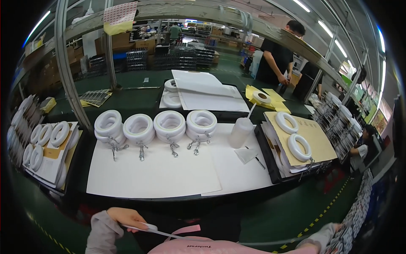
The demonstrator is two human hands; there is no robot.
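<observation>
My left hand (128, 218), low at the left in front of the table, is closed on the edge of a white ring (149, 227). A long pale strip (177, 236) runs from that ring to the right, across the pink apron (207, 247), toward my right arm. My right hand (337, 227) is stretched far out to the lower right beside a mass of metal chain-like pieces (351, 220). Its fingers are blurred and mostly hidden, so what it holds cannot be made out. Neither hand touches the tabletop.
Several stacks of white rings (169, 125) with metal clasps stand on white sheets (148, 173). A plastic bottle (242, 132) and a pen (260, 162) lie right of them. Trays of rings flank the table: left (55, 156), right (270, 165). A person (275, 59) stands beyond.
</observation>
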